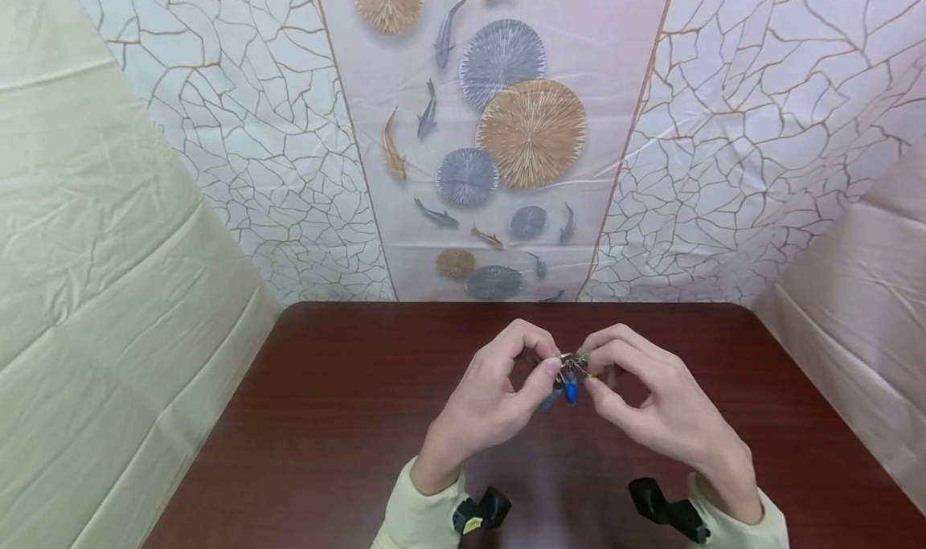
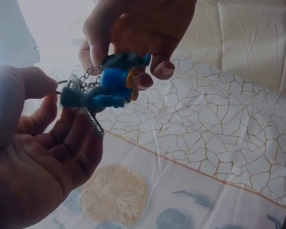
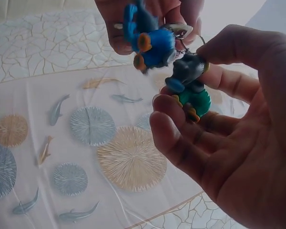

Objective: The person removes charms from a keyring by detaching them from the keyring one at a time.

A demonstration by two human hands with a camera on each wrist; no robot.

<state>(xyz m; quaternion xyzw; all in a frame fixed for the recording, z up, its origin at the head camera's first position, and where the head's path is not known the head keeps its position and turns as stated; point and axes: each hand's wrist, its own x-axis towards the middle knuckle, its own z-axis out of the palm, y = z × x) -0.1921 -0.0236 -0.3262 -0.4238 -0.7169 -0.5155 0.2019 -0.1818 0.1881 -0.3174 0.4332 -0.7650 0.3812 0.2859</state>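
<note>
Both hands hold a bunch of small figure charms on a metal key ring, raised over the table. My left hand pinches the ring between thumb and index finger. Opposite it, my right hand pinches at the bunch, its thumb and fingertip close to the ring. In the right wrist view a bright blue figure with orange feet hangs near the left fingers. A green figure with orange feet lies against the right fingers, below a dark charm. Thin chain links and a silvery metal strip also show.
A dark reddish-brown table lies beneath the hands. Behind it hangs a patterned cloth with fish and round motifs. Plain cream cloth borders the left side, and a pale cloth the right. Black cameras sit on both wrists.
</note>
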